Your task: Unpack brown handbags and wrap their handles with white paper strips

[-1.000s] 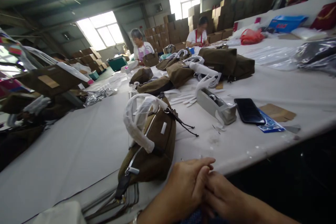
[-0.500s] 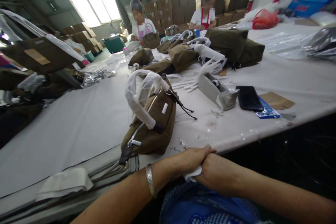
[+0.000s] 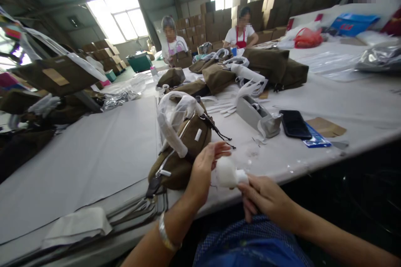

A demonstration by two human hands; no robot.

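My right hand (image 3: 263, 196) grips a small white bottle (image 3: 226, 172) by its narrower, cap-like end, thumb and fingers closed on it. The bottle's rounded end points left, above the table's front edge. Beside that end my left hand (image 3: 205, 164) is raised with its fingers stretched and slightly curved; a silver bangle circles that wrist. Just behind the left hand stands an olive-brown handbag (image 3: 175, 171), its handles wrapped in white film, with a silver zip and a dark cord hanging at the side. The left hand covers part of the bag's right side.
Right of the bag stand a grey tape dispenser (image 3: 258, 117), a black phone (image 3: 295, 124), a blue packet (image 3: 316, 137) and brown card (image 3: 327, 126). More brown bags (image 3: 266, 64) lie farther back. Two people sit across the table. White cloth (image 3: 78, 225) hangs at the front left.
My hands have come apart from being clasped low at the table edge. The left rose toward the bag, and the white bottle now shows in my right hand. The view tilted up slightly.
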